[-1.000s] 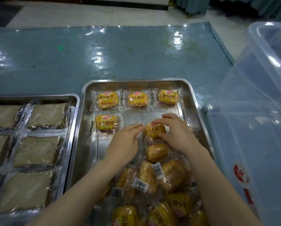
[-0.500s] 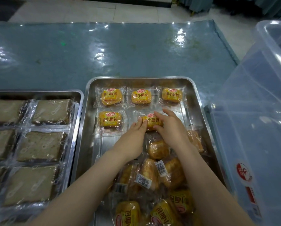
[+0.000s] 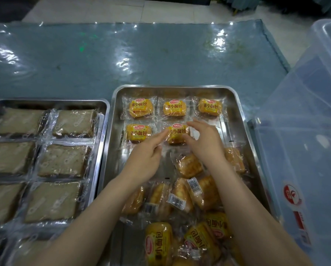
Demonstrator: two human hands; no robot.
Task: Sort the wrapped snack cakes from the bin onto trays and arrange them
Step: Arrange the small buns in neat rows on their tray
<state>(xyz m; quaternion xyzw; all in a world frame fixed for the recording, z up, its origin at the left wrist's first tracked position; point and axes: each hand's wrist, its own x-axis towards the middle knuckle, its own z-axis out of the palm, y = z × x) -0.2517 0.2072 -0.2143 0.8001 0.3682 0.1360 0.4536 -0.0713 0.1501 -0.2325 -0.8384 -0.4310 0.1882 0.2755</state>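
Left hand (image 3: 145, 160) fingers straight, right hand (image 3: 203, 143) pinching cake (image 3: 177, 133), squaring it into second row on tray (image 3: 245, 120) to keep grid.

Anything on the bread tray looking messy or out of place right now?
Yes. The near half of the right tray holds a jumbled pile of wrapped cakes, overlapping, several barcode-side up or upside down, unlike the neat label-up rows at the far end.
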